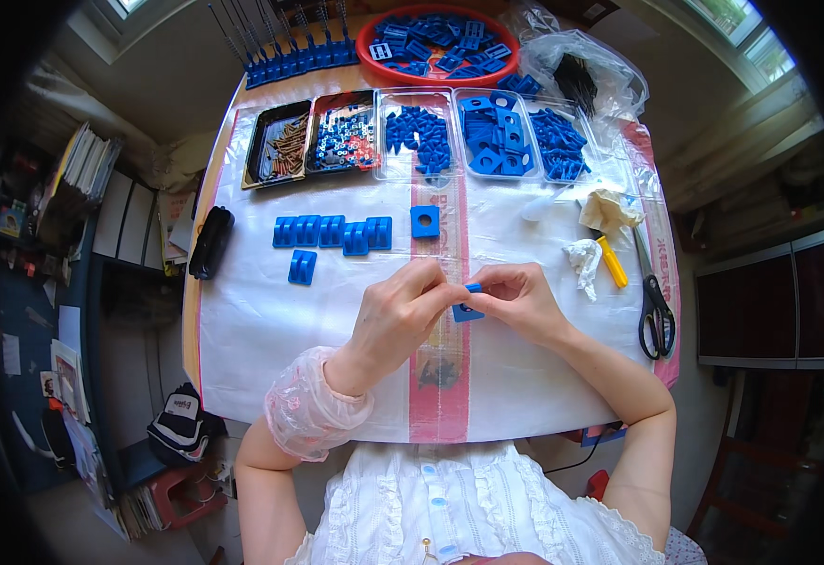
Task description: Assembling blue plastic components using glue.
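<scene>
At the middle of the table my left hand (pixel 401 315) and my right hand (pixel 523 299) meet with thumbs and fingers pinched together. Between the fingertips sits a small blue plastic piece (pixel 473 288). Just under it a blue square plate (pixel 468 313) shows in part; my fingers hide the rest, and whether the two are joined I cannot tell. Beyond my hands lies a single blue plate with a round hole (pixel 425 222). To the left several blue plates with raised ribs (pixel 332 231) lie in a row, and one ribbed plate (pixel 302 267) lies nearer me.
Across the back stand trays of screws (pixel 288 146), nuts (pixel 344 137), small blue pieces (pixel 419 137), holed plates (pixel 497 137) and blue wedges (pixel 561 143). Behind them is a red basin (pixel 363 55). Scissors (pixel 655 315), a yellow-handled tool (pixel 612 264) and a black case (pixel 211 243) lie at the sides.
</scene>
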`<state>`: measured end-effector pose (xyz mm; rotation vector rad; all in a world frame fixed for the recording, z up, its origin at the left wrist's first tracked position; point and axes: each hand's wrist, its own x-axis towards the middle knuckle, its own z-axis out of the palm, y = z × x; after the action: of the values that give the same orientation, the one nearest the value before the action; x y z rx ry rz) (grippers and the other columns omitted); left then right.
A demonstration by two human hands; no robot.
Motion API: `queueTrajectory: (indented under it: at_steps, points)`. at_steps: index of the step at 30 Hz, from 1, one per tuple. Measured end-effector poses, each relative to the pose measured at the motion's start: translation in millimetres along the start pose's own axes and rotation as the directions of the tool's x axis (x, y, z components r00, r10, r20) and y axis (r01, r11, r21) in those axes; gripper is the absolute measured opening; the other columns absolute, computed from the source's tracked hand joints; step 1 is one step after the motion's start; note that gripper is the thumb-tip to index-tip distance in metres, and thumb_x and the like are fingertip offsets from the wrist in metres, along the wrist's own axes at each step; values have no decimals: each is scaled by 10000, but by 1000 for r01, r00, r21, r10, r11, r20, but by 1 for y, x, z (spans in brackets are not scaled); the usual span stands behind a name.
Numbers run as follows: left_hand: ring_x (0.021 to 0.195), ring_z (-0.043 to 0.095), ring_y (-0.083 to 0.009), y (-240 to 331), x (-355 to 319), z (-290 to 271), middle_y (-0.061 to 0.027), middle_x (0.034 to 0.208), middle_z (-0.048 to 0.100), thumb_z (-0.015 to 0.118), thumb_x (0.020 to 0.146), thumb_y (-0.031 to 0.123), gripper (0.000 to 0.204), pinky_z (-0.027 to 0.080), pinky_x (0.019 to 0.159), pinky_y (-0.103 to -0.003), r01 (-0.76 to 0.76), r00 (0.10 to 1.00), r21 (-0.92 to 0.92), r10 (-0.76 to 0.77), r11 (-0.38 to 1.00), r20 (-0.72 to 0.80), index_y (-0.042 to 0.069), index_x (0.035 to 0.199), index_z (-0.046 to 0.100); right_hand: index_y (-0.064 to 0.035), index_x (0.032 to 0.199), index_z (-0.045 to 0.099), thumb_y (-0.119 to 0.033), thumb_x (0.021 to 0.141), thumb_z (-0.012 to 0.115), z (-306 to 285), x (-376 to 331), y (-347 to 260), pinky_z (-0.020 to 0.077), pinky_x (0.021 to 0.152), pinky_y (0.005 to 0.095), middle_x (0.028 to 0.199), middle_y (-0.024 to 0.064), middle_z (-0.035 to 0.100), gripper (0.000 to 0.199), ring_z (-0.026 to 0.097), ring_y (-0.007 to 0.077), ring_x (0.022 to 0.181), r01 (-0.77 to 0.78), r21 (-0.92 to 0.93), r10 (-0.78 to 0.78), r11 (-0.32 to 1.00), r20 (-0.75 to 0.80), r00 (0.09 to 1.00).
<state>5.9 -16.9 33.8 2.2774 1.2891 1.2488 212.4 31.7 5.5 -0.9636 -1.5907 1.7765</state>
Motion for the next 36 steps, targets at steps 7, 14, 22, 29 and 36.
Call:
queueTrajectory:
  at_steps: [7,14,22,29,36]
  points:
    - [620,585,-201,0,-1,4,-55,741,529,741,757,5,149,478,525,-321,1,1000,33,-1,999,-7,68,888,705,12,959,717,-83,871,706,0,0,-1,503,681,182,849,11,699,130,633,40,772,-2,-15,2,1000,-3,1000]
    - [615,581,-208,1,-2,5,-79,742,519,691,842,-7,103,467,525,-307,94,990,-94,-103,991,-99,38,901,620,24,959,716,-83,871,710,1,0,-4,514,695,190,867,28,705,139,652,62,793,-4,37,5,999,-25,1000]
    - [681,578,-196,-6,-7,7,-82,841,570,586,921,-2,81,441,591,-279,268,958,-237,-284,934,-37,30,976,535,0,936,718,-80,870,704,-1,0,-7,482,660,195,879,20,693,104,611,51,754,-14,68,21,998,-97,995]
    - [817,637,-151,-9,-7,14,-82,941,658,564,953,39,203,489,662,-257,369,921,-428,-387,825,49,25,1152,526,-31,931,724,-113,876,706,-5,1,-6,401,587,180,814,-17,666,100,538,18,686,-22,98,33,995,-114,993]
    - [738,684,-126,-9,-10,16,-116,907,735,619,950,106,332,526,630,-259,580,812,-559,-480,593,333,21,1271,597,-20,955,716,-78,883,691,-3,1,-6,418,630,188,882,-11,661,96,548,32,743,29,120,-18,992,-92,996]
